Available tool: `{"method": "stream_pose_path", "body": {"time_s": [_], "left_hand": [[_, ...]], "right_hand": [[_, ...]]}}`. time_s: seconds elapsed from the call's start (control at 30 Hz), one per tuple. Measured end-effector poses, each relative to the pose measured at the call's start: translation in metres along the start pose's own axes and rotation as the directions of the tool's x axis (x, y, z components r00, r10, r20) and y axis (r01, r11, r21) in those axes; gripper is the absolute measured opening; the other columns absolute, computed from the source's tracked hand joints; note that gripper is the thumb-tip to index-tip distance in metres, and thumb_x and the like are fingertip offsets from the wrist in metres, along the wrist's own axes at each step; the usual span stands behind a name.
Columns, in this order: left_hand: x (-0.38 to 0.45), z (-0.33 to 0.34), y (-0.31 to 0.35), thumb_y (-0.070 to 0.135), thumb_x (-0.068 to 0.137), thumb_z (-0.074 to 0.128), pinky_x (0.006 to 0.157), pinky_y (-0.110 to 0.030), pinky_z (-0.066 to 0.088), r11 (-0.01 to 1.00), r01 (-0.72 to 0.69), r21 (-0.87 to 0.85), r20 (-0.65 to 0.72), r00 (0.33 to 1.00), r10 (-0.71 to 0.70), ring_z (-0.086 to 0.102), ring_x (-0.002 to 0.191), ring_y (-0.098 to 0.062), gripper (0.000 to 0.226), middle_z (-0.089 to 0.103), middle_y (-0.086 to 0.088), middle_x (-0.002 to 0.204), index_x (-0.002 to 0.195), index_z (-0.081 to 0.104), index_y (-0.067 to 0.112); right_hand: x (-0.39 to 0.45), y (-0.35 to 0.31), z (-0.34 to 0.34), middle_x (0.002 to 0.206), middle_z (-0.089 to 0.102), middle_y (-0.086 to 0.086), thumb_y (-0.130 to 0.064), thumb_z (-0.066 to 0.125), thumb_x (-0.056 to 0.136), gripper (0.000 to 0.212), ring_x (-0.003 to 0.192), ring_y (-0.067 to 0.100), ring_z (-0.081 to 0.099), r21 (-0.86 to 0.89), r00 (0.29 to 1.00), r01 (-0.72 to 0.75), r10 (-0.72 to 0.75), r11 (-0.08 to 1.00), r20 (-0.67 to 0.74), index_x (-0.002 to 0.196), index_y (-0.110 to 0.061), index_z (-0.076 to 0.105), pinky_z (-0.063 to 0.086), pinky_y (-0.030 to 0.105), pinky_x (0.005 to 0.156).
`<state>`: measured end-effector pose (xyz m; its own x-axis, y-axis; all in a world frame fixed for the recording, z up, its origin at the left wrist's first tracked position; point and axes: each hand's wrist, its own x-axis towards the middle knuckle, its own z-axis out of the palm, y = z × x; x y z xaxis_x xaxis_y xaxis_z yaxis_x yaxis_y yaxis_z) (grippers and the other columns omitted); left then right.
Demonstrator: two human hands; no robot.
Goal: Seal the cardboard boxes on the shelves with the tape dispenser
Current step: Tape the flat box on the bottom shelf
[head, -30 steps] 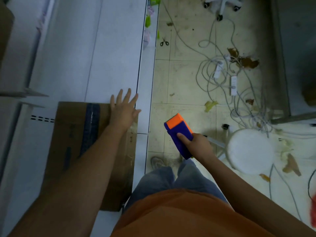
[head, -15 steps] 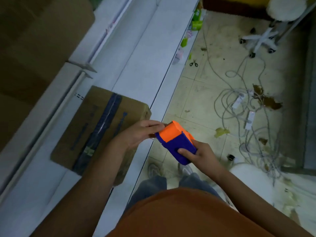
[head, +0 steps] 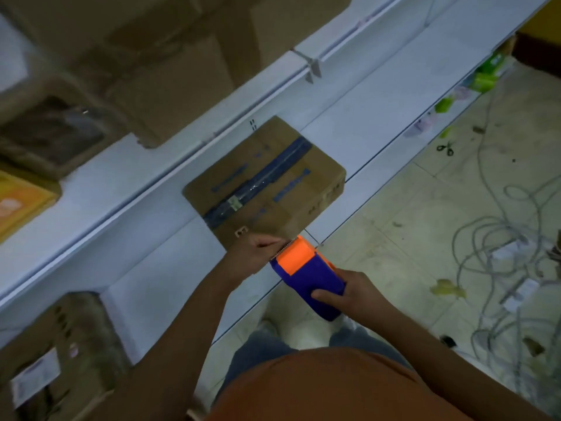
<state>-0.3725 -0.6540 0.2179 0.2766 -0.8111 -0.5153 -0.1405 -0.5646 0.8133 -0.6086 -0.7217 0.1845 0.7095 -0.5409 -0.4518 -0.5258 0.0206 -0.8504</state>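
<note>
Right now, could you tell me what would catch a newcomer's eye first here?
The orange and blue dispenser, held by the right hand over the shelf edge, left hand at its toothed end. Behind it, a taped box on the white shelf. Cables sprawl on the floor, right.

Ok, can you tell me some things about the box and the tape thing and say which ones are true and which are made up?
1. The right hand holds the blue and orange plastic tape dispenser. True.
2. The brown cardboard box with dark tape along its top lies on the floor. False: it sits on the white shelf.
3. The left hand is at the dispenser's orange front end. True.
4. The black-handled scissors lie on top of the box. False: they lie on the tiled floor.
5. The dispenser is pressed flat on the box top. False: it is held beside the box's near corner.
</note>
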Motion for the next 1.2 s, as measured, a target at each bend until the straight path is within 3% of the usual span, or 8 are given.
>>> {"method": "stream_pose_path", "body": {"time_s": [0.07,0.13,0.3,0.53,0.73,0.9,1.03,1.2], "left_hand": [[-0.017,-0.017,-0.023,0.041,0.087,0.073,0.079,-0.031,0.051,1.000,-0.019,-0.004,-0.049,0.999,0.019,0.064,0.086,-0.011,0.017,0.076,-0.014,0.095,0.094,0.082,0.028],[-0.030,-0.036,-0.046,0.025,0.091,0.073,0.076,-0.023,0.052,0.999,-0.043,0.005,-0.126,0.991,0.043,0.065,0.080,-0.002,0.008,0.078,0.001,0.086,0.091,0.080,0.028],[-0.065,-0.098,-0.108,0.004,0.093,0.067,0.072,-0.018,0.049,0.986,-0.108,0.130,-0.288,0.947,0.142,0.061,0.068,0.010,0.011,0.072,0.000,0.082,0.091,0.078,0.003],[-0.098,-0.211,-0.183,0.004,0.091,0.064,0.078,-0.023,0.054,0.994,-0.109,-0.006,-0.563,0.822,0.087,0.068,0.075,-0.001,0.046,0.075,0.018,0.078,0.070,0.078,0.043],[-0.108,-0.246,-0.212,0.009,0.095,0.065,0.067,-0.022,0.055,0.940,-0.186,-0.287,-0.711,0.698,-0.079,0.065,0.078,-0.012,0.016,0.070,-0.005,0.090,0.108,0.072,0.006],[-0.109,-0.245,-0.229,0.009,0.094,0.067,0.066,-0.017,0.055,0.917,-0.131,-0.376,-0.657,0.735,-0.165,0.069,0.078,-0.005,0.018,0.071,0.003,0.092,0.112,0.070,0.007],[-0.101,-0.226,-0.226,0.010,0.093,0.069,0.085,-0.027,0.057,0.891,-0.097,-0.443,-0.648,0.722,-0.243,0.069,0.085,-0.014,0.010,0.073,0.004,0.086,0.102,0.072,0.009],[-0.076,-0.191,-0.212,0.000,0.089,0.070,0.074,-0.015,0.053,0.964,-0.067,-0.257,-0.513,0.855,-0.077,0.067,0.070,0.004,0.025,0.074,0.006,0.083,0.113,0.072,0.007]], "right_hand": [[0.002,-0.010,0.022,0.087,0.067,-0.020,-0.046,0.076,0.080,0.028,0.081,-0.008,0.064,-0.053,0.999,0.006,-0.004,0.999,0.039,0.102,-0.035,0.062,0.053,0.013,0.068],[0.007,-0.021,0.045,0.091,0.070,-0.013,-0.051,0.073,0.081,0.033,0.082,-0.001,0.066,-0.120,0.998,0.019,-0.012,0.993,0.058,0.102,-0.027,0.066,0.057,0.025,0.073],[0.023,-0.052,0.131,0.086,0.068,-0.005,-0.069,0.062,0.079,0.052,0.076,0.010,0.064,-0.378,0.996,0.060,-0.032,0.924,0.080,0.102,-0.023,0.062,0.056,0.033,0.069],[0.034,-0.058,0.190,0.073,0.054,0.000,-0.066,0.059,0.084,0.046,0.070,0.019,0.056,-0.685,0.997,0.007,0.043,0.728,0.057,0.089,-0.021,0.048,0.048,0.033,0.062],[0.090,-0.096,0.227,0.088,0.059,0.005,-0.057,0.062,0.087,0.043,0.087,0.023,0.060,-0.720,0.998,0.058,-0.037,0.691,0.045,0.099,-0.016,0.055,0.042,0.031,0.069],[0.121,-0.085,0.234,0.103,0.066,0.011,-0.050,0.066,0.087,0.048,0.097,0.029,0.063,-0.743,0.996,0.042,0.028,0.668,0.081,0.115,-0.012,0.058,0.050,0.036,0.079],[0.121,-0.073,0.229,0.097,0.066,0.007,-0.048,0.066,0.088,0.042,0.094,0.026,0.064,-0.785,1.000,0.003,0.019,0.619,0.019,0.113,-0.016,0.059,0.048,0.033,0.074],[0.108,-0.053,0.176,0.092,0.066,0.003,-0.043,0.069,0.086,0.034,0.090,0.023,0.065,-0.747,0.993,-0.119,0.062,0.654,-0.104,0.108,-0.019,0.062,0.048,0.031,0.071]]}}
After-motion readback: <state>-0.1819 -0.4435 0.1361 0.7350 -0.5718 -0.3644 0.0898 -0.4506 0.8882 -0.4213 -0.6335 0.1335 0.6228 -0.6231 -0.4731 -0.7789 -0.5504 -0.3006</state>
